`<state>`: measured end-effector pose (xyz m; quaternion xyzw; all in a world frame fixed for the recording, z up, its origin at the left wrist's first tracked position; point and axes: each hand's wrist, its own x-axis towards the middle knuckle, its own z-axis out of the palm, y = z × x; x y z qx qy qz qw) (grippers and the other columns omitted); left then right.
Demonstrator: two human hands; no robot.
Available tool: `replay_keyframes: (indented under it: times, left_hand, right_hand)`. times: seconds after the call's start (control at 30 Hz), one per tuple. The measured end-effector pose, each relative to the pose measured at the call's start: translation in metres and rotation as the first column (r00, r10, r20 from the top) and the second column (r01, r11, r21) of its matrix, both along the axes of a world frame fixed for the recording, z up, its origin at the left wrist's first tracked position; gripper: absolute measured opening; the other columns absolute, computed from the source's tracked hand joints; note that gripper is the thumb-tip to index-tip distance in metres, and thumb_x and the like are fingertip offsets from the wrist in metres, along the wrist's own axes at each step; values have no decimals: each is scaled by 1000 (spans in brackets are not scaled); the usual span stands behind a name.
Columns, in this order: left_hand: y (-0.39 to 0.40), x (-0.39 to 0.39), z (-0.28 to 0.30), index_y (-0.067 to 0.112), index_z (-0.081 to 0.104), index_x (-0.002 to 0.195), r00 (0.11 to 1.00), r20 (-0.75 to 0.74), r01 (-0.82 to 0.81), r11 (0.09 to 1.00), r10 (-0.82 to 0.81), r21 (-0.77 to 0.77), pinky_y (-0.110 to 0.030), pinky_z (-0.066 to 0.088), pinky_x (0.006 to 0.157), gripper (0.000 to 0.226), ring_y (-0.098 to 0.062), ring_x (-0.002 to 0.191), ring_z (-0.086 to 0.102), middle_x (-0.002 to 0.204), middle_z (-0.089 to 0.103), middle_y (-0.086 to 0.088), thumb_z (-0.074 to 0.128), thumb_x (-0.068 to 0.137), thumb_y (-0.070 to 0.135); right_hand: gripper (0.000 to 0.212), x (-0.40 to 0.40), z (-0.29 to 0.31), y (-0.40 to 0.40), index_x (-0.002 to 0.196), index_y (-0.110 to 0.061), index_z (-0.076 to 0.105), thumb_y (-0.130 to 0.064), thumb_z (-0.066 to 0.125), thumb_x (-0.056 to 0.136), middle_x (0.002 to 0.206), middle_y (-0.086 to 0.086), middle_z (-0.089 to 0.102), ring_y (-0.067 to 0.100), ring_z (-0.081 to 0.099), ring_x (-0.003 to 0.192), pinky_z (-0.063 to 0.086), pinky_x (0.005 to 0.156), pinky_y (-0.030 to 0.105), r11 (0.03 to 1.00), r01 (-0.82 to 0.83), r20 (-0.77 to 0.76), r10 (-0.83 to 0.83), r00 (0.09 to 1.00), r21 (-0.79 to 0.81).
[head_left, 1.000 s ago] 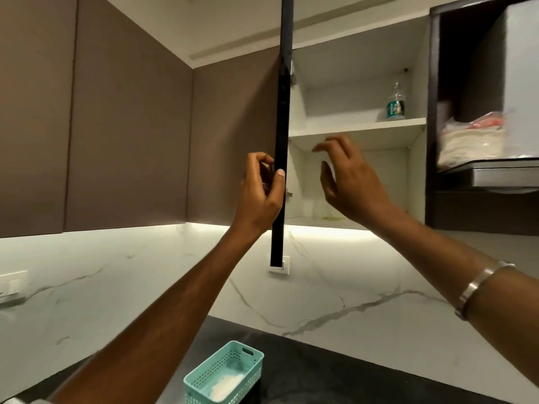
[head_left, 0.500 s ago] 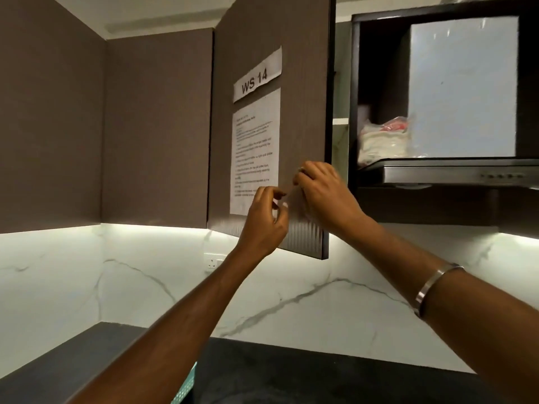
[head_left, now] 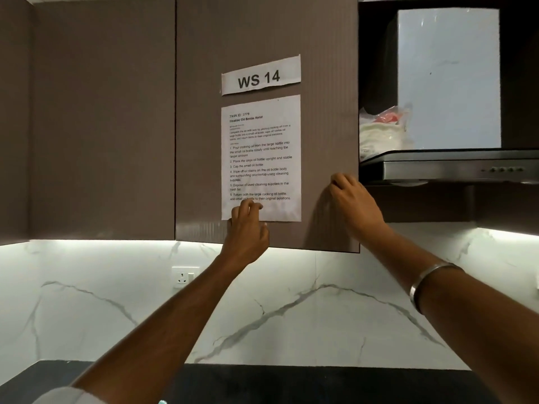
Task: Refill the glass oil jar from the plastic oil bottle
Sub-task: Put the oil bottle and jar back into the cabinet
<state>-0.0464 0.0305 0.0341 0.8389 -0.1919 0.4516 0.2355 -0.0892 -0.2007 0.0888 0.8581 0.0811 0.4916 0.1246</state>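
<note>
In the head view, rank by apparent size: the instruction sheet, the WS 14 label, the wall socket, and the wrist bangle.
1. Instruction sheet
2. WS 14 label
3. Wall socket and wrist bangle: these look alike in size, and the bangle is nearer the camera, so unranked.

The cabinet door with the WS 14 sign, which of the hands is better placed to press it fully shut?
Probably the right hand: it lies on the cabinet door near its free right edge. The left hand sits nearer the middle, touching the bottom of the instruction sheet.
</note>
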Motion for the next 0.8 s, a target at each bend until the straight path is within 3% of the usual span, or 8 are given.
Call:
replay_keyframes:
  times: [0.1,0.37,0.63,0.8]
  left_hand:
    - [5,25,2,15,40,136,1000,4,-11,999,11,47,-40,33,108,44,-24,133,29,143,34,-3,50,93,20]
    - [6,66,7,13,39,138,999,29,-36,994,33,105,-41,33,106,48,-26,129,33,143,35,-5,48,91,20]
    - [-4,78,11,14,37,139,998,32,-58,988,54,140,-41,33,106,51,-25,129,33,144,33,-5,48,90,21]
    - [-6,85,12,15,36,140,996,30,-91,984,88,154,-41,33,107,51,-25,130,34,145,34,-5,48,90,21]
  right_hand:
    - [41,18,-2,1,120,1,56,0,66,80,131,15,46,32,46,117,42,97,39,997,10,-23,-8,1000,79]
    - [62,57,-1,0,128,-5,47,1,74,73,134,6,42,32,57,107,49,84,37,952,47,-223,23,974,303]
    - [75,79,3,-6,142,-7,37,1,70,75,149,0,26,32,53,116,48,91,40,943,89,-329,22,944,320]
    - [77,89,3,-8,146,-7,29,0,67,79,155,-2,19,30,51,120,47,91,34,932,77,-354,58,934,354]
